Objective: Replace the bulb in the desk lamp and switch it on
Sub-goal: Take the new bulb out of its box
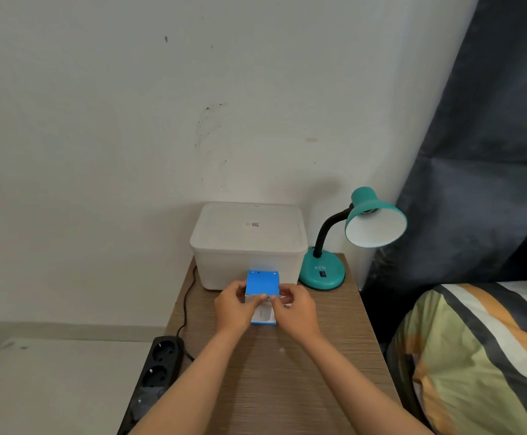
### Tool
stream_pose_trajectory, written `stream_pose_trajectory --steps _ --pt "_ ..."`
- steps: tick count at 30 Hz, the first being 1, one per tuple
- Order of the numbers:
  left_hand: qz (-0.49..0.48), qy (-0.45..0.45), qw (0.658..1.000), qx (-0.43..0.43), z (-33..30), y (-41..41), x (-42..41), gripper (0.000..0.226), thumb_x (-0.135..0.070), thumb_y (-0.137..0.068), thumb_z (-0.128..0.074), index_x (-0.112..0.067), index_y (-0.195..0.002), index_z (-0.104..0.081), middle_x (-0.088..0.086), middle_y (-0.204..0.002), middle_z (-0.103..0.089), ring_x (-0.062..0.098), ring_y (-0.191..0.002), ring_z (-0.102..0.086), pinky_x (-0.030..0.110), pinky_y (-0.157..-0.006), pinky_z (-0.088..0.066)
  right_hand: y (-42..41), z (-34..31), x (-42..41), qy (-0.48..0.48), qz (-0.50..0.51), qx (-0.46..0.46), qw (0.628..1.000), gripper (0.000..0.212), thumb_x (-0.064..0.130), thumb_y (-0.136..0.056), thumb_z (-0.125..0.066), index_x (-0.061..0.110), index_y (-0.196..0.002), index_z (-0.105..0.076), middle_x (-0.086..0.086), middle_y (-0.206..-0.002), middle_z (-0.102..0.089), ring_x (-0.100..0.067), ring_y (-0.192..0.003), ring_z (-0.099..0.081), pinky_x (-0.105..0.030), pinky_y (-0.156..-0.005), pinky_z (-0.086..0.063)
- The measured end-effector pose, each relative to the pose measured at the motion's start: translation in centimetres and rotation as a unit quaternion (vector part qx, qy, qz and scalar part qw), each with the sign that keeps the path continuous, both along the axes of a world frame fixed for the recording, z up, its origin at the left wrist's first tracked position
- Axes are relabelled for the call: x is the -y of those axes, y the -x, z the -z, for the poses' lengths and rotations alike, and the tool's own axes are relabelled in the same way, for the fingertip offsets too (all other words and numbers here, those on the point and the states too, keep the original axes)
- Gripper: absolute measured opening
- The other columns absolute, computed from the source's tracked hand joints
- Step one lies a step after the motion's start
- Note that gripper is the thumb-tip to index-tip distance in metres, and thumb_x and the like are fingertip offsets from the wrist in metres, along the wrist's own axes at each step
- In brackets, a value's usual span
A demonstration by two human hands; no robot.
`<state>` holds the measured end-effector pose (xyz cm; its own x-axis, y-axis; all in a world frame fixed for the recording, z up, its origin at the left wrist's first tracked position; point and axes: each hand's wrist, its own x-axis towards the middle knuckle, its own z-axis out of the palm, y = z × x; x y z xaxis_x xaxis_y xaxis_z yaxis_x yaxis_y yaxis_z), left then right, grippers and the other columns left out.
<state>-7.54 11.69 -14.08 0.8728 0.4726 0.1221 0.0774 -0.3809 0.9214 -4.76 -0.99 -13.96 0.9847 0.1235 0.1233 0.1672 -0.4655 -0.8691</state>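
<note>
Pale plastered wall fills the upper frame above a wood-grain bench (287,372). At lower left, a black multi-socket power strip (158,365) hangs at the bench edge, with a black cable (186,302) running up toward the back. Centre: a translucent white lidded plastic storage box (249,246) stands against the wall. Just in front of it, both hands hold a small blue-and-white cardboard bulb carton (262,293) above the bench. The left hand (233,309) grips the carton's left side to steady it; the right hand (296,309) pinches at the white flap area, its thumb meeting the left thumb, apparently to work the carton open. Whether the bulb is inside cannot be seen. Right of centre, a teal gooseneck desk lamp (321,271) sits touching the bench's rear right corner, shade tilted toward the viewer; its socket appears dark and unlit, and a rocker switch shows on the base. At far right, a dark curtain (475,152) hangs above a striped bed cover (475,356).
</note>
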Motion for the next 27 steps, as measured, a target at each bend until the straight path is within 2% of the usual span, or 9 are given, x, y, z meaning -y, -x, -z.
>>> stream_pose_trajectory --steps 4,10,13,17,20,22,24,27 --pt "0.0 -0.03 1.0 0.005 0.5 0.1 0.4 0.03 -0.024 -0.075 -0.076 -0.016 -0.099 -0.062 -0.007 -0.089 -0.063 0.002 -0.075 -0.057 0.008 -0.055 -0.042 -0.1 0.1 0.1 -0.016 0.002 -0.022 1.0 0.033 0.019 -0.083 -0.065 0.011 -0.114 -0.06 -0.006 -0.111 -0.062 -0.005 -0.087 -0.059 -0.017 -0.074 -0.05" --pt "0.008 -0.032 0.999 0.019 0.9 0.5 0.5 0.032 -0.025 -0.075 -0.075 -0.022 -0.1 -0.055 -0.013 -0.091 -0.059 0.007 -0.081 -0.059 0.014 -0.062 -0.044 0.5 -0.1 0.6 -0.054 -0.014 -0.05 0.997 0.042 0.017 -0.086 -0.065 0.012 -0.126 -0.053 -0.002 -0.116 -0.058 0.001 -0.086 -0.054 -0.009 -0.064 -0.044" --pt "0.02 -0.031 0.999 0.022 0.9 0.6 0.3 0.038 -0.027 -0.074 -0.076 -0.023 -0.104 -0.054 -0.01 -0.095 -0.063 0.007 -0.08 -0.059 0.016 -0.064 -0.045 0.8 -0.5 0.8 -0.104 -0.018 -0.08 0.991 0.042 0.014 -0.085 -0.065 0.019 -0.124 -0.052 -0.005 -0.11 -0.058 -0.002 -0.084 -0.056 -0.009 -0.058 -0.046" --pt "0.069 -0.052 0.996 0.032 0.7 0.7 -1.4 0.052 -0.033 -0.074 -0.075 -0.037 -0.118 -0.047 -0.016 -0.11 -0.06 0.009 -0.101 -0.058 0.028 -0.08 -0.054 1.1 -1.3 0.3 -0.137 -0.057 -0.088 0.985 0.051 0.012 -0.084 -0.066 0.033 -0.127 -0.046 -0.005 -0.103 -0.055 -0.01 -0.084 -0.058 -0.011 -0.061 -0.049" --pt "0.113 -0.068 0.991 0.016 -0.1 0.9 -3.3 0.072 -0.048 -0.068 -0.075 -0.053 -0.127 -0.034 -0.023 -0.127 -0.051 0.009 -0.108 -0.057 0.033 -0.083 -0.056 1.2 -1.6 -0.3 -0.11 -0.077 -0.08 0.988 0.058 0.015 -0.084 -0.066 0.035 -0.134 -0.043 -0.01 -0.108 -0.056 -0.018 -0.089 -0.061 -0.021 -0.072 -0.053" --pt "0.141 -0.083 0.986 -0.003 -0.7 1.0 -3.9 0.081 -0.05 -0.066 -0.076 -0.06 -0.129 -0.027 -0.024 -0.129 -0.047 0.014 -0.103 -0.059 0.032 -0.08 -0.057 1.1 -1.6 -0.1 -0.084 -0.087 -0.074 0.99 0.058 0.017 -0.085 -0.065 0.032 -0.136 -0.042 -0.009 -0.108 -0.055 -0.014 -0.086 -0.059 -0.018 -0.071 -0.052" --pt "0.168 -0.089 0.982 -0.013 -0.9 1.0 -4.1 0.085 -0.046 -0.067 -0.077 -0.053 -0.134 -0.026 -0.02 -0.133 -0.047 0.015 -0.105 -0.058 0.027 -0.08 -0.054 1.2 -1.6 0.2 -0.051 -0.091 -0.063 0.993 0.054 0.019 -0.085 -0.065 0.029 -0.135 -0.044 -0.006 -0.11 -0.054 -0.009 -0.081 -0.057 -0.014 -0.067 -0.048" --pt "0.188 -0.087 0.978 -0.022 -0.8 0.7 -4.5 0.088 -0.04 -0.067 -0.079 -0.039 -0.139 -0.03 -0.014 -0.135 -0.047 0.007 -0.114 -0.051 0.021 -0.083 -0.05 1.3 -1.8 0.2 -0.006 -0.069 -0.018 0.997 0.047 0.02 -0.086 -0.064 0.023 -0.13 -0.049 -0.002 -0.115 -0.053 -0.007 -0.076 -0.057 -0.012 -0.066 -0.046"
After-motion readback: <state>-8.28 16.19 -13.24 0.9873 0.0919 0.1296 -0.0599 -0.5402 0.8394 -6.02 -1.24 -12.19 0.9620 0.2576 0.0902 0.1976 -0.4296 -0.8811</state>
